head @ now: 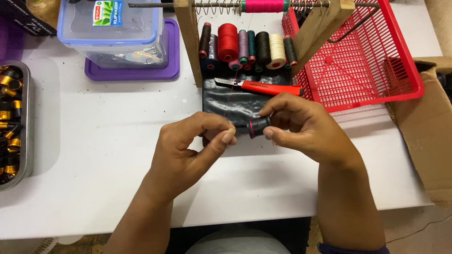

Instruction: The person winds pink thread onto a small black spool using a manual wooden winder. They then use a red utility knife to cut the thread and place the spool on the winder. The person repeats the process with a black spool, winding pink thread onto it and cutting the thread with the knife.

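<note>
While both hands are raised just above the white tabletop [117, 141], the item in work is a small dark bobbin [258, 126] with a magenta band, held between them near the scene's centre. The right hand [301, 129] is closed on it, thumb below and forefinger curled over the top, so the bobbin sits at that hand's fingertips. Its long axis lies roughly level, running left to right, with the free end facing the left hand [195, 143].

The left hand is pinched shut, thumb against forefinger, just beside that free end; whether it touches the bobbin cannot be determined. A fine thread [229, 106] shows faintly, rising from the pinch toward the far side; the pinch appears to hold it, though the strand is too thin to confirm. The right hand is the one in contact; the left is close but second.

Beyond the hands, on the far side, lies a black sheet [221, 101] with a red-handled cutter [263, 87] across it. Behind that stands a wooden rack [190, 42] with a row of thread spools [247, 47]. A red mesh basket [372, 61] sits far right, a clear lidded box [113, 33] far left, and a metal tray [26, 122] of small gold-and-black parts at the left edge.
</note>
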